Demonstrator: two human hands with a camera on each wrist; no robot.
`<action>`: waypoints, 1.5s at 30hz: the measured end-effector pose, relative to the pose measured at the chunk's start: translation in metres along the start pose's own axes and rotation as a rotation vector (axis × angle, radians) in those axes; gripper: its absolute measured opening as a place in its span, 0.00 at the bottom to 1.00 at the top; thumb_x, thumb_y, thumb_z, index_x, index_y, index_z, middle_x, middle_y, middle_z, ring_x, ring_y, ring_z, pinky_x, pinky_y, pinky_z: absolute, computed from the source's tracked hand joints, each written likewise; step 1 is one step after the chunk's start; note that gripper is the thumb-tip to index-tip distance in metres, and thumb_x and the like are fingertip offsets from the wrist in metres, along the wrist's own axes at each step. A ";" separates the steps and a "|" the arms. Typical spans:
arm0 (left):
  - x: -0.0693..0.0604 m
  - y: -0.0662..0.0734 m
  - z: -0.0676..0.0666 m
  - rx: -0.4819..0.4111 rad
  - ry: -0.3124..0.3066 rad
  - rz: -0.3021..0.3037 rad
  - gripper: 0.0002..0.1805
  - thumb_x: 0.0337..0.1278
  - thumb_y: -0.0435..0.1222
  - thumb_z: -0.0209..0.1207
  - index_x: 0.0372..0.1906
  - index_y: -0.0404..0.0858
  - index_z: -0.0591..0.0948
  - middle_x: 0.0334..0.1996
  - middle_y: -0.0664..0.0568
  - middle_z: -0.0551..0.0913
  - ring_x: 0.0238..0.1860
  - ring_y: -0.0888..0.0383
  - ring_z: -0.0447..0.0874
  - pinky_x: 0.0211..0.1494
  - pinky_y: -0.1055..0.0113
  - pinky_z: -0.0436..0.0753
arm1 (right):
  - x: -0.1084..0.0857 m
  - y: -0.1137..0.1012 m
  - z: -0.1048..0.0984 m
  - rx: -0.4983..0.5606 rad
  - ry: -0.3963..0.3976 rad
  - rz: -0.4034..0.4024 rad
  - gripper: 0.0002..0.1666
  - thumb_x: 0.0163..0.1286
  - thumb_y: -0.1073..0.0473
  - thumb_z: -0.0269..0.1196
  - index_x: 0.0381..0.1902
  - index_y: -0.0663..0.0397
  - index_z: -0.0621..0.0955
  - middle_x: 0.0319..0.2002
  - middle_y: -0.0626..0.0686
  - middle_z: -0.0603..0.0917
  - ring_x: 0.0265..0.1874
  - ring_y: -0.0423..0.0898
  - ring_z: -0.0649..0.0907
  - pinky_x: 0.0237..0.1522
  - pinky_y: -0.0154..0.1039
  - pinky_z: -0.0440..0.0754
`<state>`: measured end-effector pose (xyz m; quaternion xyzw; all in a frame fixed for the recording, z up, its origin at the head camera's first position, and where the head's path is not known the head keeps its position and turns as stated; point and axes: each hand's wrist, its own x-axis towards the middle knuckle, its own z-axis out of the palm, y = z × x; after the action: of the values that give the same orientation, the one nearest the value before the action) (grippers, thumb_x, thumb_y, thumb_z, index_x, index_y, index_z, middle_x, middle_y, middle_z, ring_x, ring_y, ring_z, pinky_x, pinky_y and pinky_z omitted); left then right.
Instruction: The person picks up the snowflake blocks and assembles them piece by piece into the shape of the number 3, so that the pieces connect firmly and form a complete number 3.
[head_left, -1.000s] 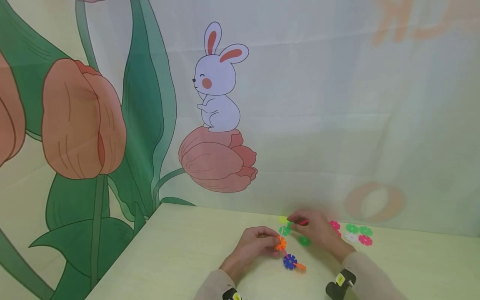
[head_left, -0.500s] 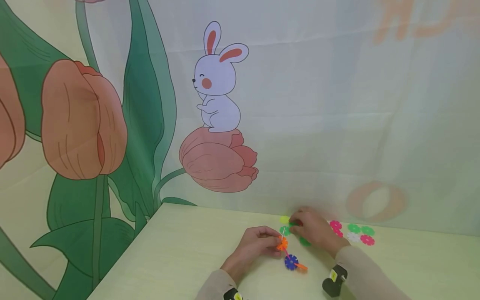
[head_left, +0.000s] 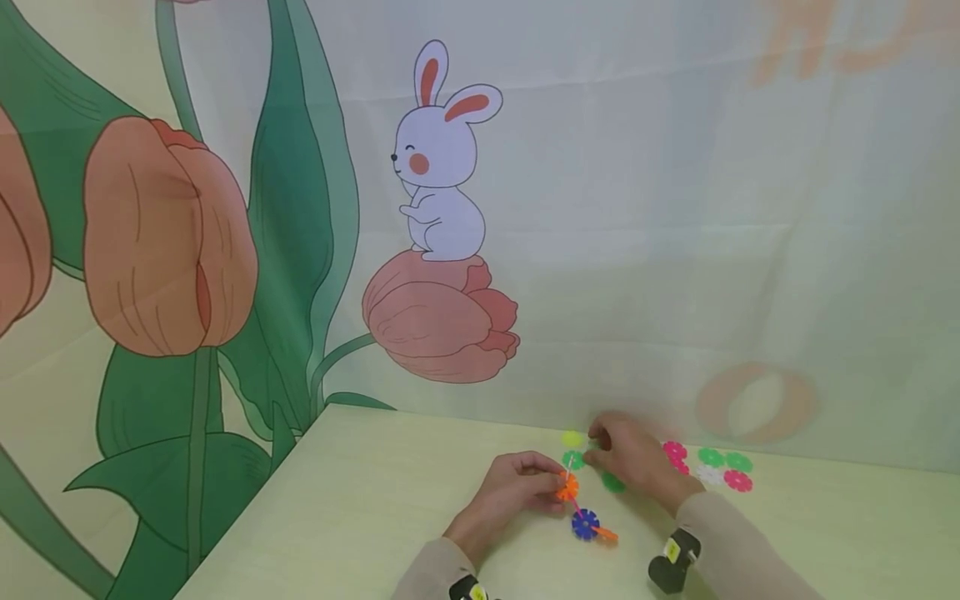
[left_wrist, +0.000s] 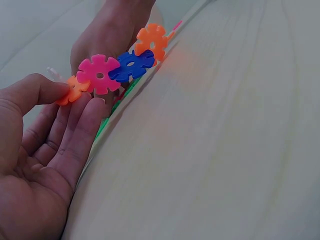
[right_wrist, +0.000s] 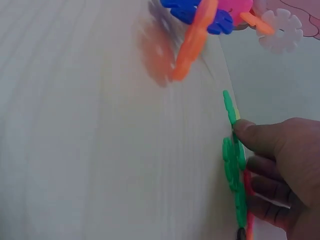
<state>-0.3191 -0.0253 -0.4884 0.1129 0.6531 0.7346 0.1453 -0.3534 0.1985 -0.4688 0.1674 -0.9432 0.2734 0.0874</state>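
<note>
My left hand (head_left: 510,496) pinches the orange notched disc (left_wrist: 75,91) near one end of a chain of interlocking plastic discs. A white disc (right_wrist: 281,31) joins it at the end. On its other side follow a pink disc (left_wrist: 99,75), a blue disc (head_left: 586,524) and another orange disc (left_wrist: 152,41), held above the table. My right hand (head_left: 633,454) is low over the loose discs at the back, fingers bent. Its thumb touches a green disc (right_wrist: 229,107) in the right wrist view; whether the fingers grip one is hidden.
Loose discs lie along the back of the pale table (head_left: 390,492): a yellow disc (head_left: 572,437), green discs (head_left: 711,457), a white disc (head_left: 709,475) and pink discs (head_left: 738,481). Behind the table hangs a cloth (head_left: 600,250) printed with tulips and a rabbit.
My right hand has shifted slightly among the loose discs, and the red piece seen by its fingers is now hidden. My left hand keeps hold of the chain, almost still.
</note>
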 end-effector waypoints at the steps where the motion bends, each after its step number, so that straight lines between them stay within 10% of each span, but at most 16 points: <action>1: 0.000 0.000 0.000 0.002 0.002 -0.002 0.07 0.63 0.27 0.68 0.44 0.30 0.88 0.36 0.44 0.90 0.29 0.56 0.91 0.44 0.59 0.92 | 0.000 0.000 -0.001 -0.007 0.003 0.001 0.14 0.65 0.62 0.76 0.43 0.61 0.84 0.35 0.50 0.81 0.34 0.47 0.77 0.41 0.44 0.82; 33: 0.001 0.000 0.002 -0.013 0.017 -0.006 0.06 0.62 0.26 0.68 0.43 0.30 0.88 0.36 0.43 0.90 0.29 0.55 0.91 0.43 0.59 0.92 | -0.002 0.008 -0.010 0.032 -0.054 0.059 0.16 0.62 0.59 0.80 0.38 0.60 0.84 0.34 0.49 0.83 0.34 0.46 0.78 0.41 0.44 0.85; 40: 0.001 -0.001 0.002 0.003 0.014 -0.002 0.07 0.62 0.27 0.68 0.44 0.30 0.88 0.36 0.44 0.90 0.29 0.56 0.90 0.43 0.59 0.92 | -0.012 0.002 -0.011 0.188 0.052 0.099 0.13 0.65 0.61 0.77 0.38 0.56 0.81 0.32 0.48 0.82 0.33 0.45 0.78 0.35 0.38 0.80; 45: 0.001 -0.001 0.001 -0.007 -0.006 0.013 0.07 0.63 0.27 0.68 0.44 0.30 0.88 0.36 0.44 0.90 0.28 0.57 0.89 0.42 0.58 0.93 | -0.026 -0.011 -0.013 0.566 0.165 0.168 0.10 0.73 0.62 0.72 0.45 0.62 0.82 0.36 0.55 0.88 0.34 0.54 0.87 0.38 0.40 0.90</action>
<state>-0.3193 -0.0239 -0.4894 0.1187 0.6492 0.7376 0.1428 -0.3242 0.2039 -0.4591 0.0839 -0.8298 0.5442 0.0907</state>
